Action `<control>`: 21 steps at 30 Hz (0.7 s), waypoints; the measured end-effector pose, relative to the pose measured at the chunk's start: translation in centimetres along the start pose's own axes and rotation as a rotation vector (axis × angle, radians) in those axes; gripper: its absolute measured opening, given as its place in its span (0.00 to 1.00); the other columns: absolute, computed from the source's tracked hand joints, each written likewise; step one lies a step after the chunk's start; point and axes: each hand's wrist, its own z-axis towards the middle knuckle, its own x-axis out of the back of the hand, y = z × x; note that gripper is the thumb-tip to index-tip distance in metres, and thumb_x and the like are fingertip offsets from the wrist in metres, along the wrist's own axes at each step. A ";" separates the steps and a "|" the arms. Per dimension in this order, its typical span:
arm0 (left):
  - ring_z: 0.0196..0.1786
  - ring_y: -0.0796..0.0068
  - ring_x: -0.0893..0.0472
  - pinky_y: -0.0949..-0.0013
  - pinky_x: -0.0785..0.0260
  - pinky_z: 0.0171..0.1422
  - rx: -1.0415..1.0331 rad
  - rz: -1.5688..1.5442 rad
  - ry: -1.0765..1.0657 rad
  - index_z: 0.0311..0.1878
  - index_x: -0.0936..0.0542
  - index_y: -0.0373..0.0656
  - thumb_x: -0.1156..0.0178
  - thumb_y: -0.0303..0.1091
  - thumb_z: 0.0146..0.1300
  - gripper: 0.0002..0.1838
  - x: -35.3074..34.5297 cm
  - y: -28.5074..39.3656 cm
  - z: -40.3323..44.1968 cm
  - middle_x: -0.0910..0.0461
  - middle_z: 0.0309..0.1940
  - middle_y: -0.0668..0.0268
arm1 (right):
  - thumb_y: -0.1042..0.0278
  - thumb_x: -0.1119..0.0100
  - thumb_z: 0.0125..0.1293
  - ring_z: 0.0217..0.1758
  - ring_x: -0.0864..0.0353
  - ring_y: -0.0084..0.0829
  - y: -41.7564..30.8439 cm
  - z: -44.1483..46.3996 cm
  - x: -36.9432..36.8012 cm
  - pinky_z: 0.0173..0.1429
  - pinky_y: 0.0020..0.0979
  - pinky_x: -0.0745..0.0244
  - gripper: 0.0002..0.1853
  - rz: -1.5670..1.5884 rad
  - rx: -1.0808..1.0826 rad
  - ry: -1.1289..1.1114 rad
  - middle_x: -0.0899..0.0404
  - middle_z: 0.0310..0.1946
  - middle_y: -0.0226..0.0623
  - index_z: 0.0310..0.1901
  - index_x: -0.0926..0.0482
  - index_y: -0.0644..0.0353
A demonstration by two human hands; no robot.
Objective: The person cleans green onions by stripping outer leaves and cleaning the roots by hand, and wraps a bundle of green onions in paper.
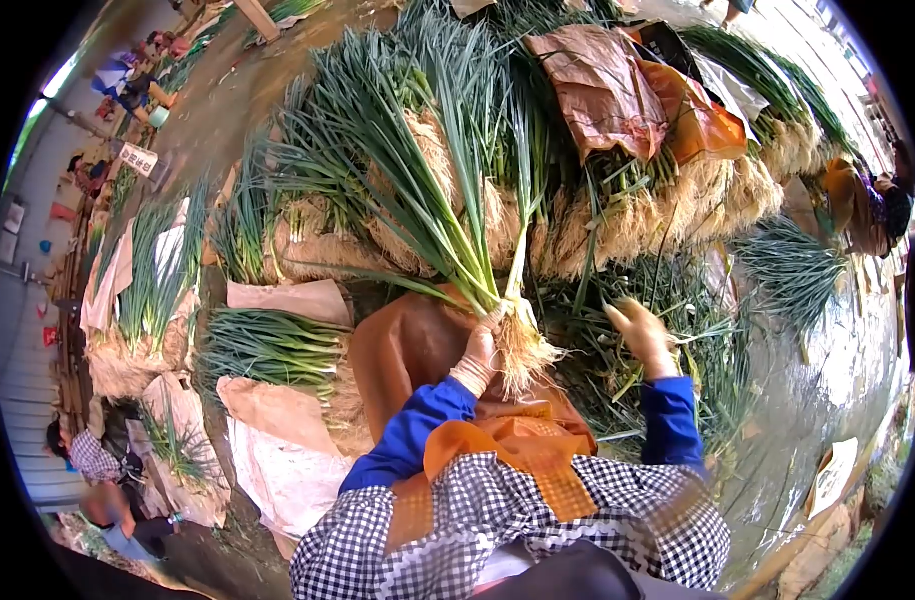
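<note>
My left hand (480, 350) is closed around the white lower stalks of a bunch of green onions (467, 250) above my lap. Their long green leaves fan away from me, and pale, stringy roots (522, 350) hang to the right of my fist. My right hand (641, 336) is raised apart from the bunch, over a heap of loose green leaves (637, 390). Motion smears its fingers, so I cannot make out whether they hold anything. A brown apron (407, 345) covers my lap beneath the bunch.
Beyond my knees, a thick row of green onions (357, 130) lies with roots toward me, partly under brown sheets (597, 90). More bundles (272, 345) lie at left on paper. Wet floor (817, 370) stretches right. Another person (102, 460) sits at lower left.
</note>
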 end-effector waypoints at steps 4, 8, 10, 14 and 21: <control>0.35 0.76 0.20 0.74 0.25 0.42 -0.061 0.159 0.144 0.44 0.23 0.39 0.41 0.33 0.62 0.10 0.0 -0.3 -0.6 0.21 0.32 0.67 | 0.42 0.50 0.64 0.48 0.22 0.44 -9.0 3.0 -4.3 0.53 0.36 0.30 0.29 0.343 0.218 -0.367 0.20 0.43 0.49 0.49 0.23 0.64; 0.34 0.75 0.21 0.75 0.26 0.40 -0.174 0.233 0.204 0.40 0.23 0.39 0.42 0.31 0.62 0.07 4.4 -0.4 0.8 0.21 0.31 0.66 | 0.43 0.52 0.66 0.43 0.20 0.45 -9.6 4.8 -8.4 0.49 0.38 0.28 0.26 0.322 0.370 -0.652 0.18 0.37 0.47 0.45 0.20 0.60; 0.33 0.75 0.21 0.74 0.25 0.38 -0.208 0.232 0.223 0.39 0.23 0.39 0.42 0.31 0.62 0.06 2.9 -0.4 0.7 0.21 0.31 0.66 | 0.45 0.52 0.67 0.37 0.19 0.41 -9.2 3.4 -8.7 0.44 0.37 0.26 0.23 0.442 0.363 -0.499 0.18 0.32 0.46 0.41 0.20 0.59; 0.27 0.72 0.22 0.70 0.26 0.32 -0.167 0.194 0.216 0.39 0.23 0.36 0.42 0.33 0.61 0.09 2.9 -0.4 1.5 0.22 0.27 0.64 | 0.48 0.52 0.67 0.31 0.19 0.36 -9.9 -2.4 -4.0 0.39 0.35 0.26 0.21 0.299 0.560 -0.881 0.20 0.25 0.44 0.35 0.19 0.59; 0.29 0.69 0.22 0.67 0.25 0.34 0.000 0.092 0.133 0.46 0.25 0.35 0.42 0.37 0.61 0.15 1.3 0.2 0.1 0.22 0.29 0.62 | 0.48 0.48 0.65 0.40 0.19 0.33 -0.1 2.2 -4.3 0.48 0.33 0.25 0.24 -0.303 0.157 -0.458 0.19 0.38 0.38 0.48 0.22 0.63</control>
